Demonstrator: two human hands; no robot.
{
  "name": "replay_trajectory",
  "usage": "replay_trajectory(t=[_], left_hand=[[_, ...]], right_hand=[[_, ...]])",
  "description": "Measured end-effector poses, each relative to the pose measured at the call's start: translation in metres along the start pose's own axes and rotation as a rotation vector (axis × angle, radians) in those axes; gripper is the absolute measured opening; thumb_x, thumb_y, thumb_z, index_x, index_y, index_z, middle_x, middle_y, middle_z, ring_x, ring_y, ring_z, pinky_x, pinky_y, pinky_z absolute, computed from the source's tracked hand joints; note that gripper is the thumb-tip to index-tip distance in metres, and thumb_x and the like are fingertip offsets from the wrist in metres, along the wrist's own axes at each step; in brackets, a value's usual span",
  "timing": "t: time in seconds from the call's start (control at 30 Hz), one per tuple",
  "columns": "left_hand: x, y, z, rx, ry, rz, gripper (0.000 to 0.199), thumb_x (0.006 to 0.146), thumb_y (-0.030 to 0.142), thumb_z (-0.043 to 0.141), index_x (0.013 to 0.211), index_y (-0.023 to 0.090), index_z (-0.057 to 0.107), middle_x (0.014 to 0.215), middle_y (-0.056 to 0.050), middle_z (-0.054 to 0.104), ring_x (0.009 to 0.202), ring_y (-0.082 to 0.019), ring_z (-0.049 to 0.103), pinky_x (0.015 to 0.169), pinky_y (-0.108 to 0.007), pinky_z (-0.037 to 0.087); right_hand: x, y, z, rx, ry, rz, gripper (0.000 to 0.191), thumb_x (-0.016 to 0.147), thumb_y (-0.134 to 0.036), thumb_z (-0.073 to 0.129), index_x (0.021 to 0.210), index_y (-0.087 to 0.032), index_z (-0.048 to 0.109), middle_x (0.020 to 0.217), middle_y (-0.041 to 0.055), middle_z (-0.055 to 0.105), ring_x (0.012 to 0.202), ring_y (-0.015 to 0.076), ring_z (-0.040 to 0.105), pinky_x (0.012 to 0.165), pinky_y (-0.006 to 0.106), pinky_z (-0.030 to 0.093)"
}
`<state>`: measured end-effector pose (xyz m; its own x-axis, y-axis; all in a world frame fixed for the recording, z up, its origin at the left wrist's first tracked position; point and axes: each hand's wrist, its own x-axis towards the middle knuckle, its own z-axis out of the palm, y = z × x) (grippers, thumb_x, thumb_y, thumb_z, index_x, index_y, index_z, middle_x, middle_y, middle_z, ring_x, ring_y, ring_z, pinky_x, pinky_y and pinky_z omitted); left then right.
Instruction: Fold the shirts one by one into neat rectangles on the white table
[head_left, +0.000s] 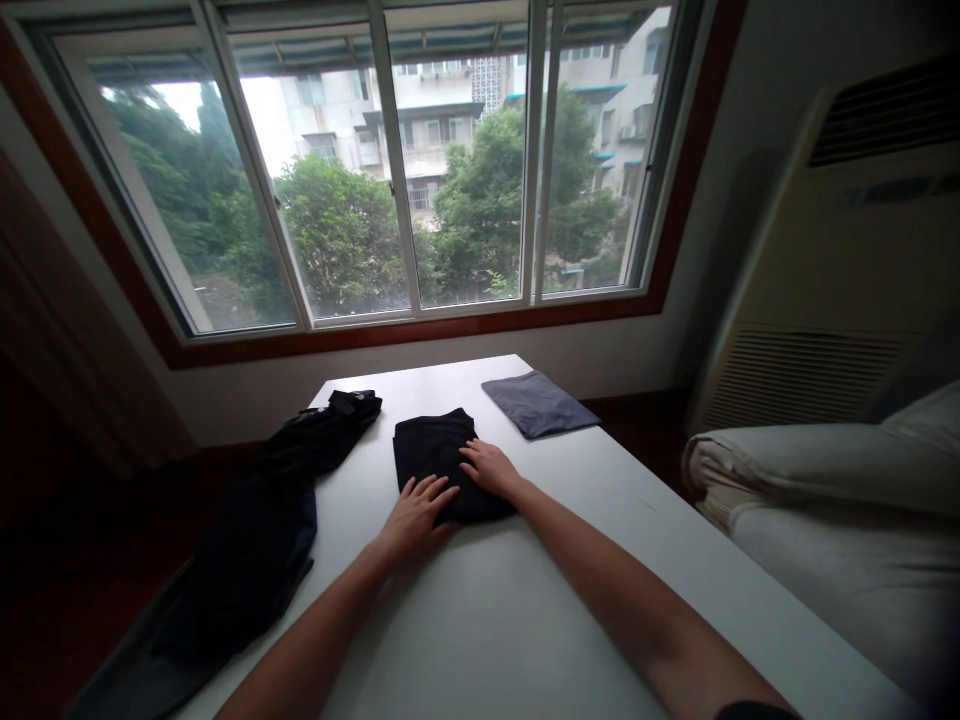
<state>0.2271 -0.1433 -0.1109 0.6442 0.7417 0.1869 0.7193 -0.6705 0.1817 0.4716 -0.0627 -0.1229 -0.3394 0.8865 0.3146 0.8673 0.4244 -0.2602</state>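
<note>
One white tabletop carries all the cloth. Dark clothes lie heaped along its left edge, spilling over it. Toward the far edge, between the left and right edges, a folded black garment lies flat; a folded grey cloth sits by the far right corner, along the right edge. Both hands press the black garment: left hand at its near side, right hand on its right side, fingers moderately spread, gripping nothing visible. This looks like smoothing a finished fold; any further move calls for light, even pressure, keeping layers aligned.
</note>
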Motion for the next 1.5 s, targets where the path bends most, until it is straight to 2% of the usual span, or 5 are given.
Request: replay_trajectory(t=[0.3, 0.6, 0.8, 1.1, 1.5], left_hand=[[0.006, -0.046, 0.003, 0.019, 0.227, -0.339, 0.064, 0.097, 0.05, 0.061, 0.157, 0.028, 0.049, 0.164, -0.011, 0.045, 0.152, -0.035, 0.036, 0.125, -0.058, 0.024], [-0.011, -0.056, -0.002, 0.089, 0.424, -0.637, 0.046, 0.097, 0.041, 0.057, 0.136, 0.019, 0.066, 0.126, -0.015, 0.071, 0.12, -0.033, 0.06, 0.111, -0.049, 0.039], [-0.007, -0.061, -0.001, -0.171, 0.448, -0.599, 0.04, 0.097, 0.028, 0.051, 0.133, 0.024, 0.067, 0.129, -0.008, 0.072, 0.118, -0.029, 0.062, 0.104, -0.042, 0.048], [-0.005, -0.061, 0.001, -0.433, 0.387, -0.449, 0.056, 0.087, 0.03, 0.066, 0.142, 0.025, 0.066, 0.123, -0.008, 0.072, 0.121, -0.025, 0.063, 0.11, -0.04, 0.049], [-0.005, -0.054, -0.007, -0.431, 0.298, -0.481, 0.031, 0.096, 0.029, 0.055, 0.113, 0.026, 0.082, 0.109, -0.003, 0.08, 0.106, -0.022, 0.071, 0.1, -0.033, 0.052]], right_hand=[[-0.008, -0.051, 0.001, 0.084, 0.014, -0.137, 0.042, 0.102, -0.039, 0.059, 0.139, -0.023, 0.068, 0.148, 0.0116, 0.061, 0.14, 0.0286, 0.054, 0.12, 0.044, 0.039], [-0.012, -0.038, 0.009, 0.128, -0.031, -0.133, 0.049, 0.101, -0.046, 0.06, 0.145, -0.024, 0.065, 0.156, 0.0122, 0.054, 0.146, 0.0304, 0.048, 0.124, 0.048, 0.034], [-0.014, -0.036, 0.006, 0.087, -0.149, -0.185, 0.093, 0.085, -0.073, 0.07, 0.16, -0.024, 0.046, 0.168, 0.0139, 0.034, 0.156, 0.035, 0.031, 0.129, 0.051, 0.023], [-0.012, -0.032, -0.003, -0.024, -0.01, -0.186, 0.073, 0.093, -0.046, 0.071, 0.157, -0.018, 0.05, 0.167, 0.018, 0.037, 0.155, 0.0337, 0.033, 0.128, 0.052, 0.024], [-0.016, -0.046, 0.009, 0.159, -0.196, -0.252, 0.073, 0.1, -0.05, 0.062, 0.164, -0.026, 0.038, 0.169, 0.0117, 0.034, 0.158, 0.0318, 0.028, 0.129, 0.053, 0.02]])
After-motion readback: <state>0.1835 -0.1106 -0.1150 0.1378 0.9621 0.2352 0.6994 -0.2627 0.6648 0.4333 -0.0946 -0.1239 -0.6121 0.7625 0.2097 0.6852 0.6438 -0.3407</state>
